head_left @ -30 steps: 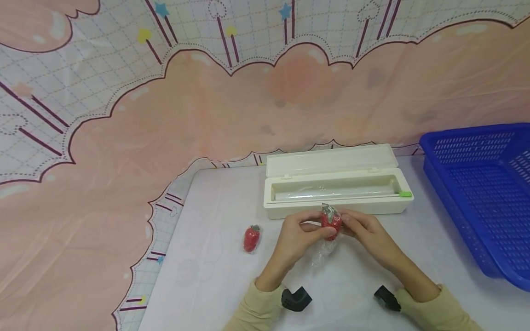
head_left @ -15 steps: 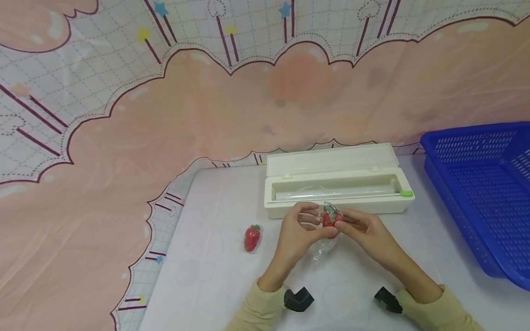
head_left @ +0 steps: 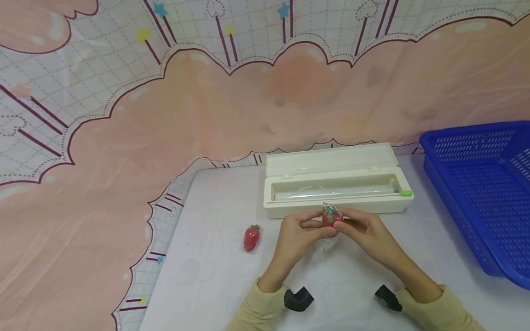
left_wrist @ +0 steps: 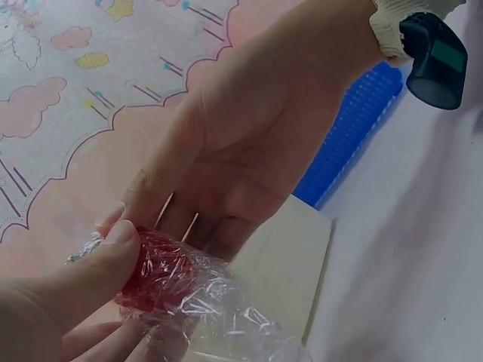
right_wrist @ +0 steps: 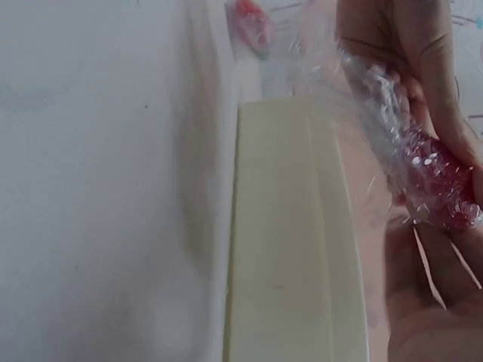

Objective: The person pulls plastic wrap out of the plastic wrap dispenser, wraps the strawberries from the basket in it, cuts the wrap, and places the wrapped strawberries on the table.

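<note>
A red strawberry (head_left: 332,218) with green leaves, wrapped in clear plastic film, is held up between both hands in front of the white box. My left hand (head_left: 296,236) pinches it from the left, thumb in front and fingers behind. From the right, my right hand (head_left: 367,232) grips it with its thumb on the near side. Loose cling film (left_wrist: 245,328) trails from the strawberry's lower end in the left wrist view. Another wrapped strawberry (head_left: 251,238) lies on the table to the left. Fingers partly cover the held strawberry.
Behind the hands stands a white cling film dispenser box (head_left: 339,208), lid raised, with a film roll (head_left: 335,192) inside and a green slider (head_left: 405,193) at its right end. A blue plastic basket (head_left: 459,220) is on the right. A patterned cloth (head_left: 232,110) hangs behind the table (head_left: 207,202).
My left fingers spread away from the strawberry, then came back against it. My right thumb has moved onto its near side. The hanging film tail has shifted slightly.
</note>
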Demonstrator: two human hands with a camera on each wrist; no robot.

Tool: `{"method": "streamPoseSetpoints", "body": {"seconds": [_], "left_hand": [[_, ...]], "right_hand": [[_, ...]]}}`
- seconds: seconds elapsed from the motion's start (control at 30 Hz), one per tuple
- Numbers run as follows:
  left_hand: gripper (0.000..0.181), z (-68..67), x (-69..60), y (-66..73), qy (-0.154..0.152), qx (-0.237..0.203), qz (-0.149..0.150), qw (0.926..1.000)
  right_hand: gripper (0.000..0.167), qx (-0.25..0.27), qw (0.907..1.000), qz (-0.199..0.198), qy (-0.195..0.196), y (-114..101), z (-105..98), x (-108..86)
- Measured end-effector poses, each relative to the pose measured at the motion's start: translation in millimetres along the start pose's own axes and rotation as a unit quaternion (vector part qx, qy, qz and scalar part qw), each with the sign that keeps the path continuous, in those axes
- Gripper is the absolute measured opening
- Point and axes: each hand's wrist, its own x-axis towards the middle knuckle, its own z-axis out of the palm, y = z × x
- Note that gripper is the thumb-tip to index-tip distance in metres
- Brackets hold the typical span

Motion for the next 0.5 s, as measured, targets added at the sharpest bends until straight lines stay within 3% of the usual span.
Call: {"method": "streamPoseSetpoints", "body": {"seconds": [0.13,0.27,0.5], "left_hand": [[0.043,0.8,0.4,-1.1,-0.005,0.008,0.013,0.9999],[0.037,1.2,1.8,-3.0,-0.013,0.006,0.012,0.9998],[0.039,-1.0,1.8,-1.6,0.025,0.01,0.019,0.9995]], "right_hand": [[0.031,-0.026,0.9993,-0.024,0.007,1.6,-1.0,0.6],[0.034,-0.022,0.9997,-0.014,0.001,1.9,-1.5,0.9],[0.048,-0.019,0.9996,0.0,-0.023,1.5,0.8,0.6]]}}
